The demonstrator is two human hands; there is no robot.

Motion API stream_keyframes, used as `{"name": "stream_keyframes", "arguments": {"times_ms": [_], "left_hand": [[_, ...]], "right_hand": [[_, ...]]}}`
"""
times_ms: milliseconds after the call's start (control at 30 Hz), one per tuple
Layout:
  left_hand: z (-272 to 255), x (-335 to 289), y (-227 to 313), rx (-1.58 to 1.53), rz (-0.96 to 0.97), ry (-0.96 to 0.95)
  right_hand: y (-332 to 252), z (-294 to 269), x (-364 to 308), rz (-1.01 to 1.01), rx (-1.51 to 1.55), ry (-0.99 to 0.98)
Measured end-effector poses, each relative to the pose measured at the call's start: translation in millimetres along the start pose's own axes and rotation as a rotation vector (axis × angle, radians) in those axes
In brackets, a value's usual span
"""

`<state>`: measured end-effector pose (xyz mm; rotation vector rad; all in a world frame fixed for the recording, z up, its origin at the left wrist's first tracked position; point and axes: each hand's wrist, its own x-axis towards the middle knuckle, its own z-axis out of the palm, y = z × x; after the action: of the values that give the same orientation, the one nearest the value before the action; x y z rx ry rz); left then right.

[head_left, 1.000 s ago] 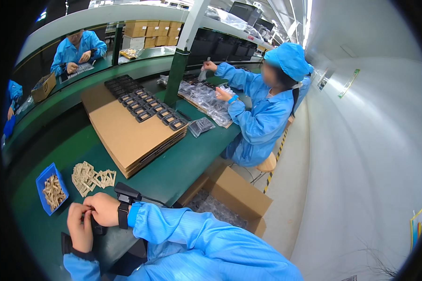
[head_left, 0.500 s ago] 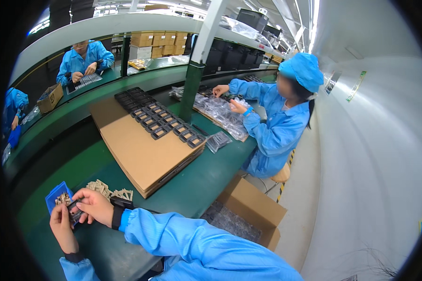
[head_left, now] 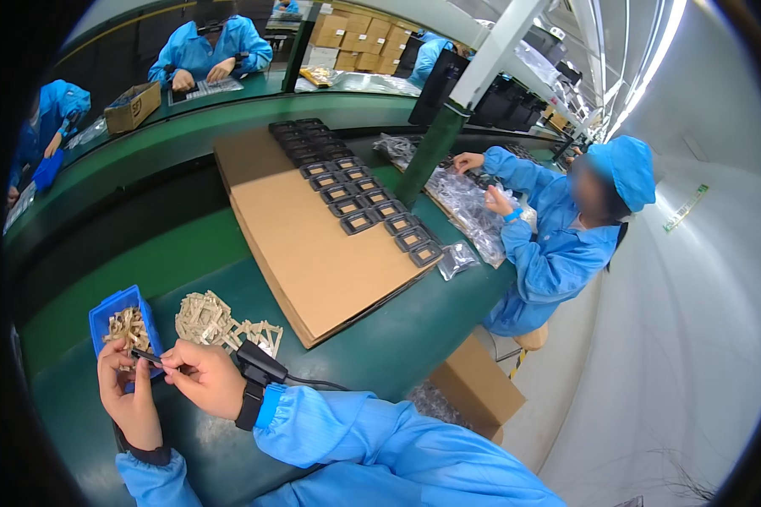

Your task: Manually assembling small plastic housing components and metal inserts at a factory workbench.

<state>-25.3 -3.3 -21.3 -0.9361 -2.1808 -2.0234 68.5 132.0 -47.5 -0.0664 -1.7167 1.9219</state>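
Both my hands meet over the near edge of a blue bin (head_left: pixel 148 317). Between them is a small black plastic part (head_left: pixel 148 357), seen nearly edge-on, so its full shape is hidden. My left hand (head_left: pixel 132 404) grips its left end, thumb and fingers raised around it. The thumb and fingertips of my right hand (head_left: pixel 210 380) pinch the other end. Small beige strips (head_left: pixel 127 328) lie loosely inside the bin. A pile of similar beige strips (head_left: pixel 205 318) rests on the green table, beyond my right hand.
Black plastic frames (head_left: pixel 359 221) lie in rows on stacked cardboard sheets (head_left: pixel 300 266). A black device with a cable (head_left: pixel 262 362) sits by my right wrist. Across the right side, a co-worker (head_left: pixel 558 237) handles parts over clear plastic bags (head_left: pixel 469 211). An open carton (head_left: pixel 478 389) stands below the table edge.
The view has shifted, so the bench and co-workers appear farther right. Both hands keep hold of the black part, which is now turned more edge-on; the bin and strips show more fully.
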Motion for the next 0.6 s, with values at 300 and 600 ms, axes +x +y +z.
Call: {"name": "stream_keyframes", "arguments": {"times_ms": [300, 600], "left_hand": [[-14.9, 5.2, -3.1, -0.109, -0.037, -0.122], [-12.0, 4.1, 6.4, -0.248, -0.15, -0.147]], "right_hand": [[-13.7, 2.8, -7.3, -0.241, -0.269, -0.05], [-21.3, -4.2, -5.2, -0.208, -0.28, -0.144]]}}
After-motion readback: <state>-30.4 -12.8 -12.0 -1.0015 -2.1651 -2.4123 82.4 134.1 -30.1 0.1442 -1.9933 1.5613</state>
